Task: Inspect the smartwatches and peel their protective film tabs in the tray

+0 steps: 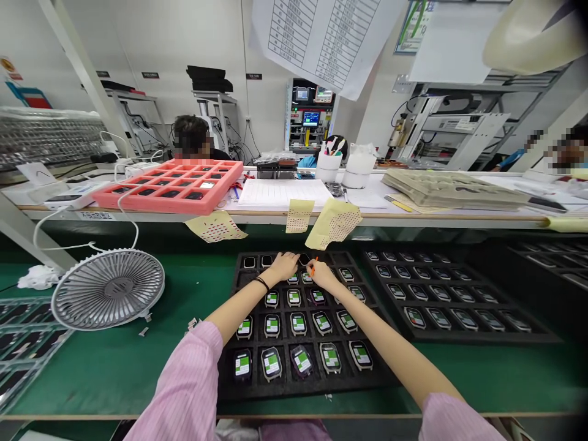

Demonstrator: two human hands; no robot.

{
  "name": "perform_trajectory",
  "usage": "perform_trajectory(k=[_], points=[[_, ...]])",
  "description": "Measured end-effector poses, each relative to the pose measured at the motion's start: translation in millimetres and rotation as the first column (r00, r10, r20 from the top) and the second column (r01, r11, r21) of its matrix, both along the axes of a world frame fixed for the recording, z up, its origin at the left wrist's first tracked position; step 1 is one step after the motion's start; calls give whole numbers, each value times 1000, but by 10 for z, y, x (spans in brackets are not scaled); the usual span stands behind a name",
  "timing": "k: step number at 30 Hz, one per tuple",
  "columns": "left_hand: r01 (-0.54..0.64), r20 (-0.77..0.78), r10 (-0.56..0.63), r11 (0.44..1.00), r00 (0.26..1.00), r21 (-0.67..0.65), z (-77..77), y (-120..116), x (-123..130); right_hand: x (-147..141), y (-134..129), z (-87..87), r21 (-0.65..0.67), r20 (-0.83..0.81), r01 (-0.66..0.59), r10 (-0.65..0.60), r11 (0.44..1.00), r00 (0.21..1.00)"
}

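Both my hands reach over a black foam tray [239,288] holding rows of smartwatch bodies. Most of the watches show a green-and-white label on the screen, such as the one at the front [271,362]. My left hand [283,266] rests on the top rows, close to a dark unlabelled watch [266,261]. My right hand [321,274] pinches a thin orange stick [313,266], its tip near a watch [304,259] partly hidden beneath my fingers. My left hand's fingers hide whatever lies under them.
A second black tray of watches [452,294] lies to the right on the green mat [105,367]. A white desk fan [108,289] stands to the left. A raised shelf carries a red tray [168,187] and papers. A seated person [190,138] is across it.
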State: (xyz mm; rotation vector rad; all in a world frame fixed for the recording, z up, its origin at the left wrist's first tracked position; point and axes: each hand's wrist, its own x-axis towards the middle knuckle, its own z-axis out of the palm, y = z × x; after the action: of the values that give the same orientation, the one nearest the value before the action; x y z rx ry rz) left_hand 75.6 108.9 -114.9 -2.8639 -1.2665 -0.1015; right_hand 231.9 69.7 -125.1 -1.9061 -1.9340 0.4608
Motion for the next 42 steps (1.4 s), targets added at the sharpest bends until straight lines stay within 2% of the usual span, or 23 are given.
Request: perform_trajectory(k=[6,10,15,18,22,26,30,34,37,40,42], points=[[-43,12,44,999,999,-26,-27,98,67,61,-9,-24,30,-98,-31,34,999,995],[-45,15,46,997,999,-63,106,142,18,94,-17,-48,27,-186,-54,58,998,981],[-118,29,120,990,992,-75,245,16,-128,56,-17,-78,61,-287,-102,116,993,951],[-138,13,141,983,990,-122,204,-99,-188,48,-9,-90,66,-351,-108,125,992,928],[-149,38,158,974,987,-172,72,-197,-175,66,-7,-121,29,-468,-79,84,996,880],[-174,85,201,952,976,-251,-11,-213,-95,87,-20,-123,-26,-612,-25,3,999,791],[-194,125,261,899,957,-392,-19,-198,-41,142,-61,11,-72,-763,-11,-48,997,645],[-63,207,211,831,955,-553,6,-152,-63,201,-162,240,-92,-869,-44,-59,995,491],[45,289,175,782,941,-622,11,-92,-112,178,-271,391,-78,-914,-83,-38,993,404],[105,378,209,743,902,-662,3,-69,-169,92,-378,517,-41,-938,-111,0,993,347],[141,463,255,735,849,-663,13,-104,-213,25,-442,608,-1,-947,-127,40,992,319]])
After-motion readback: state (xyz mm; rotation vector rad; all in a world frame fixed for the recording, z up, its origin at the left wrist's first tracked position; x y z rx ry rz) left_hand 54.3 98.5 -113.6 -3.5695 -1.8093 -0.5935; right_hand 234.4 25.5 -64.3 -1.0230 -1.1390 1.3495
